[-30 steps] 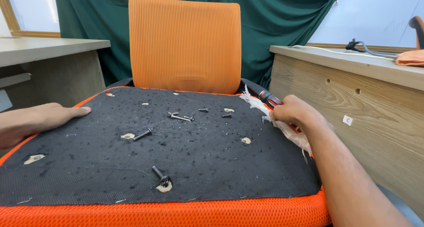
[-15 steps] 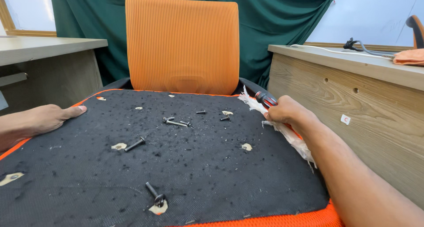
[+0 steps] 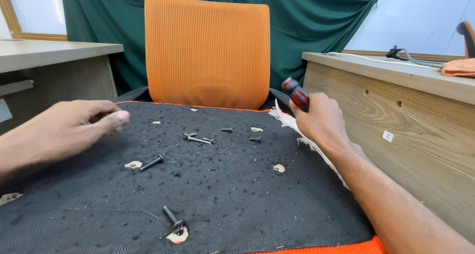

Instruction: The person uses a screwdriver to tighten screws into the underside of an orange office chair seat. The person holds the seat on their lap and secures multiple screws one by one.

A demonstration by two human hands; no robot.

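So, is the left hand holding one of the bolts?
No, the left hand hovers empty over the black fabric, apart from the nearest bolt.

Both forearms were bare, with no sleeve, cuff or glove in view. The left hand point(image 3: 74, 128) entered from nine o'clock and wore no ring, watch or band; its thumbnail was short and pale. The right hand point(image 3: 321, 120), on an arm running in from five o'clock, was likewise unadorned, its wrist plain. The fingers point(image 3: 106, 123) carried no tape or markings.
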